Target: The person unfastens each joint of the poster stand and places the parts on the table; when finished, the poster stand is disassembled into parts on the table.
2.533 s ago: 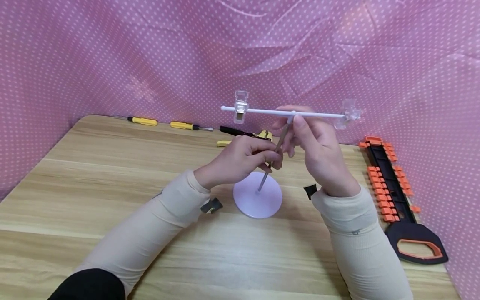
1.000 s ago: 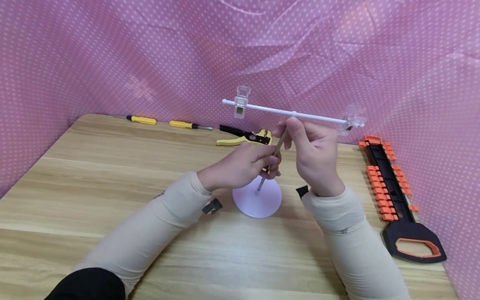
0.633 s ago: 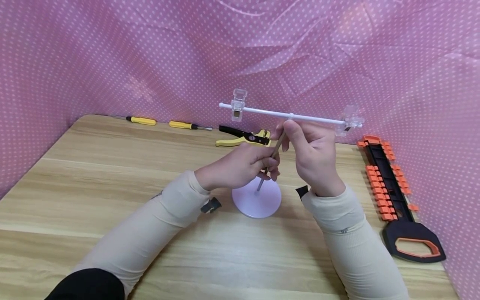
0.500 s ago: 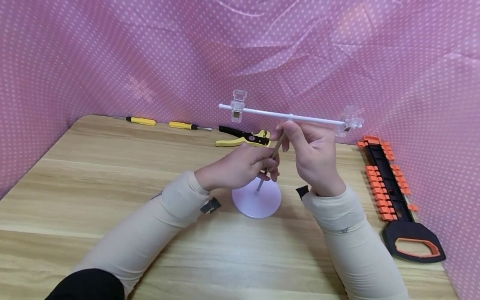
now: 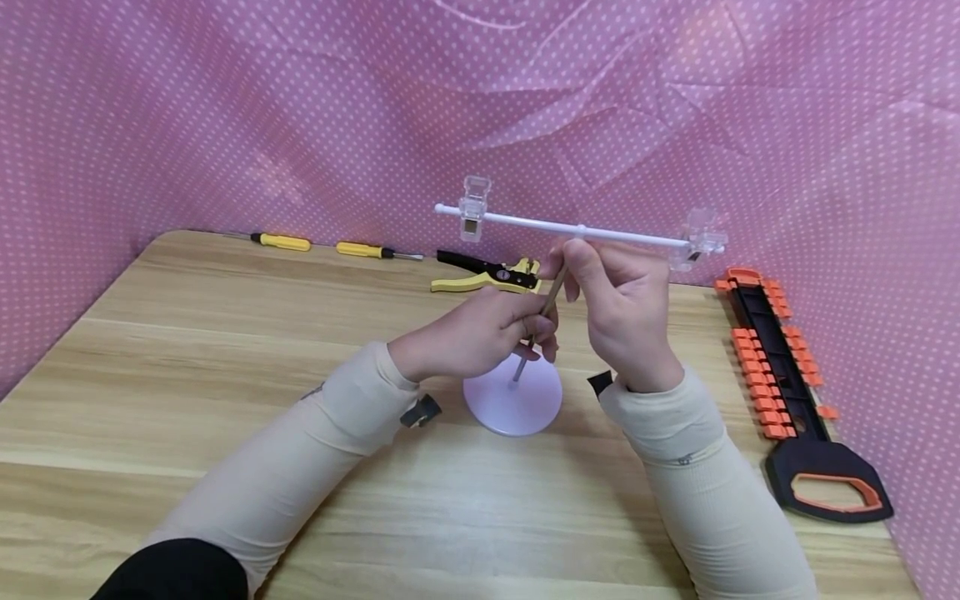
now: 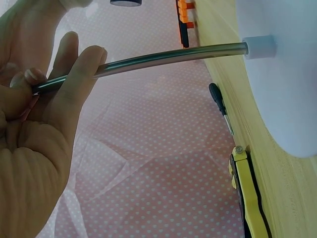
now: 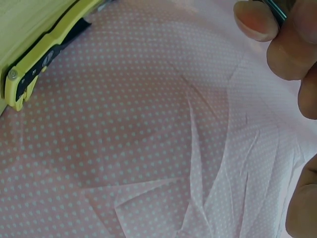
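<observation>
A small display stand has a round white base (image 5: 513,408) on the table. Its metal rod (image 6: 173,56) leans to the right, its foot in the base's short socket (image 6: 260,47). Across its top runs a white crossbar (image 5: 532,223), carrying a clear clip (image 5: 474,208) near its left end and another clear clip (image 5: 701,239) near its right. My left hand (image 5: 480,333) holds the rod around its middle between thumb and fingers. Higher up, just beneath the crossbar, my right hand (image 5: 630,308) pinches the rod's top; in the right wrist view its fingers (image 7: 292,54) show at the edge.
Wire strippers (image 5: 491,273) with yellow and black handles lie behind the left hand. Two yellow-handled screwdrivers, one left (image 5: 285,242) and one right (image 5: 362,250), line the table's back edge. A black rack (image 5: 780,379) with orange clips lies at right. Pink dotted cloth (image 5: 375,108) hangs behind.
Since the earliest frame, the right hand has come from behind the crossbar to pinch below it. The crossbar now slopes down to the right. Over the last half second, almost nothing moves.
</observation>
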The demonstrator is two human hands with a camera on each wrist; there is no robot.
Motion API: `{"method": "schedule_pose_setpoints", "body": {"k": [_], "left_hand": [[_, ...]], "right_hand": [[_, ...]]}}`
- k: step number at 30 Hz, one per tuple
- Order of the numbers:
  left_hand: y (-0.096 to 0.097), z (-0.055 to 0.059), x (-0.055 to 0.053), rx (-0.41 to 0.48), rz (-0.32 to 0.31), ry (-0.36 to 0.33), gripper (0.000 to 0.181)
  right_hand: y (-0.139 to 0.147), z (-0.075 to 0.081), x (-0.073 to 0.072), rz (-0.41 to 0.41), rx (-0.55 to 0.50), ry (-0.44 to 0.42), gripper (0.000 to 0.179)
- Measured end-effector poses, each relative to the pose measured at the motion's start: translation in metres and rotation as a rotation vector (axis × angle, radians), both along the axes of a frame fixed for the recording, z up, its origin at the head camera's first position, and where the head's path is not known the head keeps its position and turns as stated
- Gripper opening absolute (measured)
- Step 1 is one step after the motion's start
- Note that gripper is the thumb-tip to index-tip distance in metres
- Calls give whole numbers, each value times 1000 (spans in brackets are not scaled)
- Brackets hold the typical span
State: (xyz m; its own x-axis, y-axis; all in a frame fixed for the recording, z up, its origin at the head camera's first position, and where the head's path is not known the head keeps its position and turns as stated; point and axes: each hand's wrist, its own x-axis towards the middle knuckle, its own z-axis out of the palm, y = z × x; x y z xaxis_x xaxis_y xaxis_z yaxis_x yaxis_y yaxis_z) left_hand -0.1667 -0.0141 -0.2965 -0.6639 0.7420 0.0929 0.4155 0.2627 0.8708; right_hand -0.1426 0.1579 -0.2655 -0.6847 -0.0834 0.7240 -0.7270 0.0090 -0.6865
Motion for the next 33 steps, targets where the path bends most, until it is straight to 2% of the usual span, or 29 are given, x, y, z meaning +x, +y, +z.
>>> {"method": "schedule_pose_setpoints", "body": {"k": [12, 25, 33], "left_hand": [[0, 1, 1, -17, 9, 0, 20], [0, 2, 1, -18, 2, -4, 19], [0, 2, 1, -26, 10, -15, 18]], "right_hand": [[0, 1, 1, 13, 9, 14, 47], [-3, 0, 1, -36, -4, 23, 43], [-6, 1, 5, -62, -12, -11, 32]]}}
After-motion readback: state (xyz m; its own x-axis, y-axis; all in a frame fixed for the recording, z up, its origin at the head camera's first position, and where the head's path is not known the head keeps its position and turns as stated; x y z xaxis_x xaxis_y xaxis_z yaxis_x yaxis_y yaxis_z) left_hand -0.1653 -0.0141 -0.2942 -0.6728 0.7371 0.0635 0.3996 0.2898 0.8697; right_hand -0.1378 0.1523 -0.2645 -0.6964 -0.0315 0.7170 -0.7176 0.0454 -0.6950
